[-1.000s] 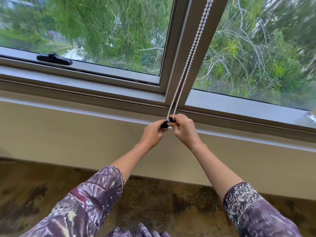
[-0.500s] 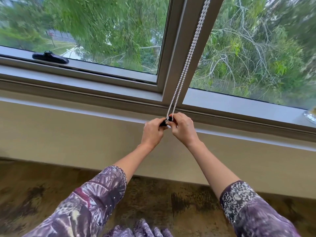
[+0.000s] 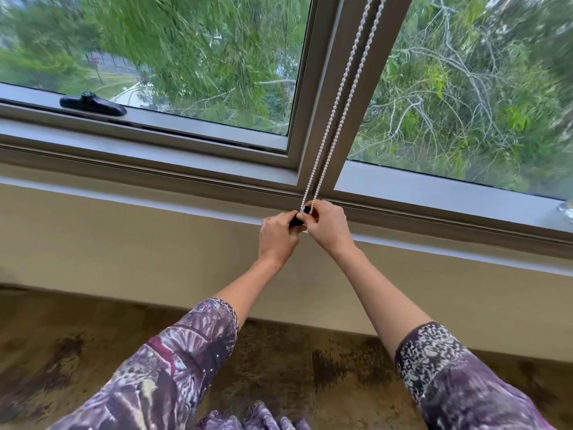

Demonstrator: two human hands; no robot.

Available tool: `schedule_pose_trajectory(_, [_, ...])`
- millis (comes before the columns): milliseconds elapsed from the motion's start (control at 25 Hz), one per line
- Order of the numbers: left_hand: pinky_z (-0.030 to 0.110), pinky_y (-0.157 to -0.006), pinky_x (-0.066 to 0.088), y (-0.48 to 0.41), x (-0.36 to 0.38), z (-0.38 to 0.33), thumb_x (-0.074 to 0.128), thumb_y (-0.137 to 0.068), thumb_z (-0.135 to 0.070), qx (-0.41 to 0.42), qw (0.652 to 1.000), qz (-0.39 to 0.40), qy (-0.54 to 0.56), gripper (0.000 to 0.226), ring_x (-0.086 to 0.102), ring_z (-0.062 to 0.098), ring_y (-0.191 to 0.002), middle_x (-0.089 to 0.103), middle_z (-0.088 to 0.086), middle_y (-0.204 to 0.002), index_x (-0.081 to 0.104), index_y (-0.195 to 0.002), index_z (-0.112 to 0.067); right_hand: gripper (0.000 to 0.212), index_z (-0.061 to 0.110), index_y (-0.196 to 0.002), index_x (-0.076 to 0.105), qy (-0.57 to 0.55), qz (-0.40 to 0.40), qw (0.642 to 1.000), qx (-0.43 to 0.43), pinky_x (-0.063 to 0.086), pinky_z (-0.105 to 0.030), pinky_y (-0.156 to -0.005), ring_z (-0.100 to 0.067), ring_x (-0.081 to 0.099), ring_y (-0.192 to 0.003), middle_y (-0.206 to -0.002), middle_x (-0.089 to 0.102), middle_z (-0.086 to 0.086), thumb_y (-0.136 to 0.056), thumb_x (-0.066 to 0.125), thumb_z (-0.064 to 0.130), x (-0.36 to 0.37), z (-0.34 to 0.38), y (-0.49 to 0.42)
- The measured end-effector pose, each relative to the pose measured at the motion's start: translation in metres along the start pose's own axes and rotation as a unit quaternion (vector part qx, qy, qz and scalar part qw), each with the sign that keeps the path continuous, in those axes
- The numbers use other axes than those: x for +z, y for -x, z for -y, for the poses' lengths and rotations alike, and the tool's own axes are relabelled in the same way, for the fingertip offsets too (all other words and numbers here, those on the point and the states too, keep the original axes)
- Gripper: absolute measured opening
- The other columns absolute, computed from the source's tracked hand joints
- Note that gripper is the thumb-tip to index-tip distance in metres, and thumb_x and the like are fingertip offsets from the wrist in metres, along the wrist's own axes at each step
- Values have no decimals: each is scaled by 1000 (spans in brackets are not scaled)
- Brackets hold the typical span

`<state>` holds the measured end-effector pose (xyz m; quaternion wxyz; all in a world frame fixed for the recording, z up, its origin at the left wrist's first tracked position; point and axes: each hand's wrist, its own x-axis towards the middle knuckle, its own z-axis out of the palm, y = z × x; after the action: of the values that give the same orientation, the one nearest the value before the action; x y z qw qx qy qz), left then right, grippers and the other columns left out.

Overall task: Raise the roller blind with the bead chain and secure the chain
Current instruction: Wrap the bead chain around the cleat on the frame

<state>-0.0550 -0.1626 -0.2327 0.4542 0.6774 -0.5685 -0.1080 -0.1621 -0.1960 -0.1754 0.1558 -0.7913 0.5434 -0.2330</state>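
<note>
A white bead chain (image 3: 336, 100) runs as two taut strands down the grey window post to the sill. Its lower end meets a small black chain holder (image 3: 298, 218) at the bottom of the frame. My left hand (image 3: 277, 235) grips the black holder from the left. My right hand (image 3: 328, 226) pinches the chain's bottom loop where it meets the holder. Both hands touch each other and hide most of the holder. The roller blind itself is out of view above.
A black window latch (image 3: 93, 103) lies on the left sash frame. The grey window sill (image 3: 155, 169) runs across above a beige wall (image 3: 124, 243). Brown patterned floor (image 3: 310, 367) lies below. A glass object (image 3: 566, 209) sits at the right edge.
Both hands have stayed together at the chain's bottom with only small finger shifts. The view has drifted slightly; the chain remains taut.
</note>
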Motion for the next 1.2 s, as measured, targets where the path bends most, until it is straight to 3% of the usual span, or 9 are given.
schedule_pose_trajectory(80, [38, -80, 50, -3, -1, 0, 62, -83, -23, -30, 999, 18, 25, 27, 68, 31, -92, 75, 8, -101, 70, -108, -18, 26, 7, -102, 66, -53, 6, 999, -4, 50, -38, -84, -27, 65, -91, -97, 70, -11, -81, 68, 23, 2, 1, 2])
schedule_pose_trajectory(200, [37, -78, 54, -1, -2, 0, 61, -83, -24, -48, 997, 39, 42, 26, 70, 28, -87, 76, 7, -94, 70, -107, -25, 19, 7, -96, 67, -64, -30, 997, -19, 48, -34, -82, -26, 63, -90, -93, 70, -10, -82, 66, 19, 6, 0, 7])
schedule_pose_trajectory(440, [34, -66, 50, 9, 0, -9, 58, -82, -19, -84, 996, 3, 8, 26, 66, 34, -74, 75, 11, -78, 72, -101, -30, 17, 5, -94, 68, -71, -85, 994, 14, 48, -40, -82, -30, 62, -89, -90, 70, -14, -83, 63, 16, 18, 3, 8])
schedule_pose_trajectory(680, [36, -76, 55, 4, -4, -4, 62, -82, -23, -77, 992, 47, 87, 18, 70, 22, -87, 77, -1, -90, 71, -96, -27, 18, 21, -95, 68, -246, -112, 961, 58, 45, -5, -66, 3, 61, -68, -75, 68, 12, -77, 72, 22, 17, -3, 19])
schedule_pose_trajectory(800, [34, -76, 54, 3, -5, -7, 60, -82, -24, -70, 993, 55, 81, 17, 69, 19, -88, 76, -3, -92, 71, -95, -26, 9, 19, -88, 69, -267, -119, 955, 46, 42, -1, -61, 11, 60, -65, -71, 66, 15, -79, 70, 19, 19, -1, 22])
schedule_pose_trajectory(1040, [38, -68, 54, -11, -16, -19, 57, -79, -21, -67, 993, 53, 77, 18, 68, 23, -79, 76, 1, -81, 72, -89, -23, 19, 16, -98, 71, -262, -139, 954, 37, 49, -15, -74, -8, 63, -76, -85, 70, 4, -80, 70, 22, 13, 6, 15])
schedule_pose_trajectory(1200, [33, -65, 53, 1, -13, -14, 59, -81, -25, -76, 992, 72, 67, 16, 70, 22, -79, 77, 2, -82, 74, -88, -26, 8, 15, -87, 70, -245, -128, 960, 38, 55, -38, -76, -21, 67, -76, -82, 73, -3, -80, 69, 19, 24, 3, 25])
